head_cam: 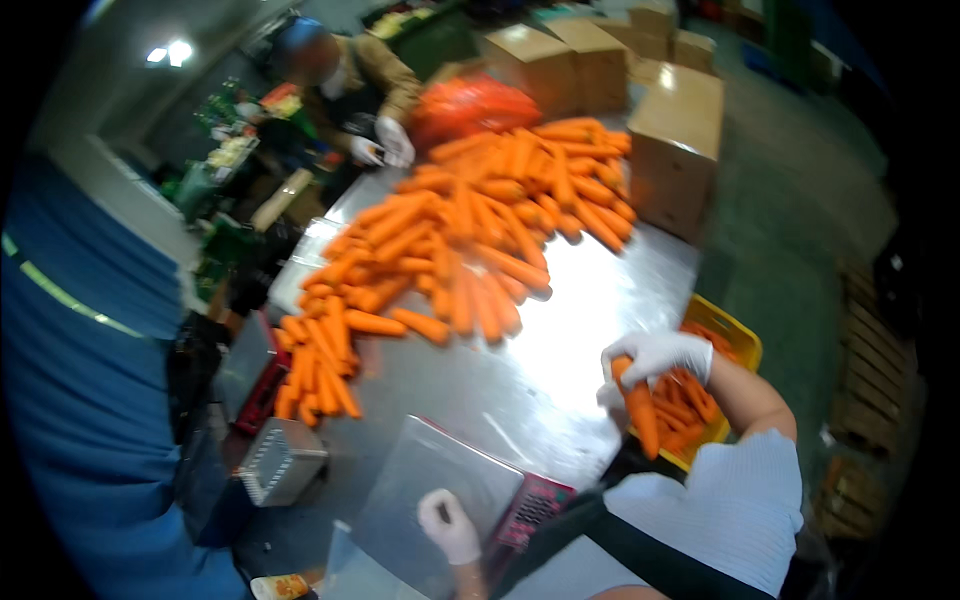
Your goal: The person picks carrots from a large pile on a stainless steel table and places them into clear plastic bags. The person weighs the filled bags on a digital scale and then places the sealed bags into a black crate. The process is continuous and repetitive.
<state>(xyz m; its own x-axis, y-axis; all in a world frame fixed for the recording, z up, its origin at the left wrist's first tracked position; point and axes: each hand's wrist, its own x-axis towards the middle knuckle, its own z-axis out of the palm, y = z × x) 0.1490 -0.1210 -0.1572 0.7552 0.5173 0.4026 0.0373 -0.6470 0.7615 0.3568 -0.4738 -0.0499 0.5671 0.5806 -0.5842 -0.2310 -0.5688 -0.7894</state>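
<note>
My right hand point(652, 356), in a white glove, grips a large carrot point(640, 412) at the table's right edge, beside a yellow crate point(742, 334) that holds more carrots. Over the steel plate of a digital scale point(450, 457) is my left hand point(448, 525), also gloved, with its fingers curled; whether anything is in them cannot be told. The scale's red keypad point(536, 510) lies just right of that hand. A big heap of carrots point(457, 225) covers the far and left parts of the steel table point(420, 382).
Across the table stands a co-worker with gloved hands point(386, 142), near a red plastic bag point(480, 105). Cardboard boxes point(675, 135) line the far right side. A second scale point(251, 367) and a metal container point(281, 461) are at the left. Clear plastic bags point(367, 570) lie near the front.
</note>
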